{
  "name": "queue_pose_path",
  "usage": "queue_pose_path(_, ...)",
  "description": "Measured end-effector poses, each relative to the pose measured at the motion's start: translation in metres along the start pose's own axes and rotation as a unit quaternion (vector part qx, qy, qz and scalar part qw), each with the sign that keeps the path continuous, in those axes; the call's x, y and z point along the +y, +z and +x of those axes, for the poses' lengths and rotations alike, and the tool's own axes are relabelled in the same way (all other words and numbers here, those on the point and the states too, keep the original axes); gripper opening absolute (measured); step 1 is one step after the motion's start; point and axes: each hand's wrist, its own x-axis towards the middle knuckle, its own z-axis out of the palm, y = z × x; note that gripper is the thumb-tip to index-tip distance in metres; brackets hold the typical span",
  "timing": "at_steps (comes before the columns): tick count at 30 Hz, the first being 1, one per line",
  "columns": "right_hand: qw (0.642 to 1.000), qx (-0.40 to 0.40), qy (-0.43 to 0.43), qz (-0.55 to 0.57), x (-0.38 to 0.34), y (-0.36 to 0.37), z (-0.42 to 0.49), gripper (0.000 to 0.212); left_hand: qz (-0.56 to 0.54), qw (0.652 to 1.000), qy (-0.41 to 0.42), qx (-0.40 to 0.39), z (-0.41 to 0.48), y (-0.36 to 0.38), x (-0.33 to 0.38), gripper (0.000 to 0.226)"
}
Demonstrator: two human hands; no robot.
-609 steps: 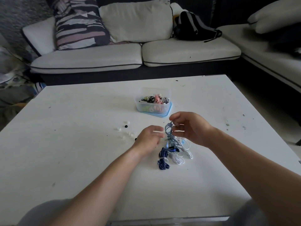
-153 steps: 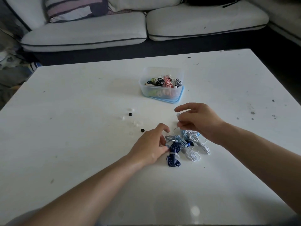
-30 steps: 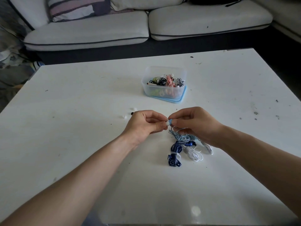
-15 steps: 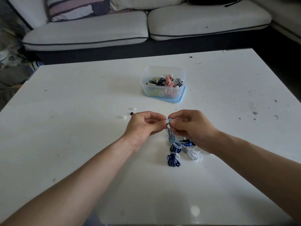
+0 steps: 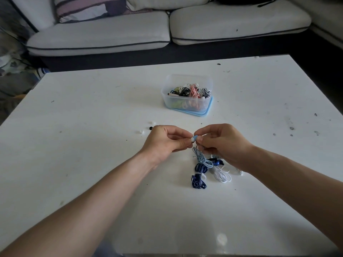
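Note:
Above the white table (image 5: 92, 173), my left hand (image 5: 165, 140) and my right hand (image 5: 221, 143) meet fingertip to fingertip. Between them they pinch a small light-blue earbud (image 5: 193, 139) with a white tip. Its pale blue cable (image 5: 201, 159) hangs down to the table. Below it lie a dark blue cable bundle (image 5: 199, 176) tied with a white band, a blue earbud piece (image 5: 216, 161) and a white coiled cable (image 5: 222, 175).
A clear plastic tub (image 5: 186, 94) on a blue lid holds several tangled earphones, beyond my hands. Small white and black ear tips (image 5: 146, 129) lie left of my left hand. A white sofa (image 5: 104, 36) stands behind the table.
Five seconds ago both hands were low at the cable pile. They have since lifted the light-blue earbud and pinch it together; over the last second they barely moved.

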Motion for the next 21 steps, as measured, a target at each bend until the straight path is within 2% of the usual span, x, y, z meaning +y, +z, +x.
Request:
queue_pose_path(4, 0.999, -0.035, 0.022, -0.004, -0.0033, -0.0026, -0.001, 0.009, 0.05, 0.999, 0.01, -0.018, -0.0004, -0.0034, 0.0042, 0.016)
queue_pose_path(8, 0.999, -0.049, 0.024, 0.006, -0.0054, -0.0034, -0.0021, 0.01, 0.048, 0.999, 0.02, -0.01, -0.0008, -0.0011, 0.0026, 0.015)
queue_pose_path(15, 1.0, -0.021, -0.008, -0.018, -0.0049, -0.0013, -0.0014, 0.01, -0.017, 1.0, -0.004, 0.009, -0.0015, 0.0008, 0.0015, 0.014)
queue_pose_path(21, 0.99, 0.012, -0.076, -0.118, -0.0081, -0.0024, -0.0022, 0.01, -0.114, 0.992, -0.054, 0.014, -0.0008, 0.0039, -0.0023, 0.015)
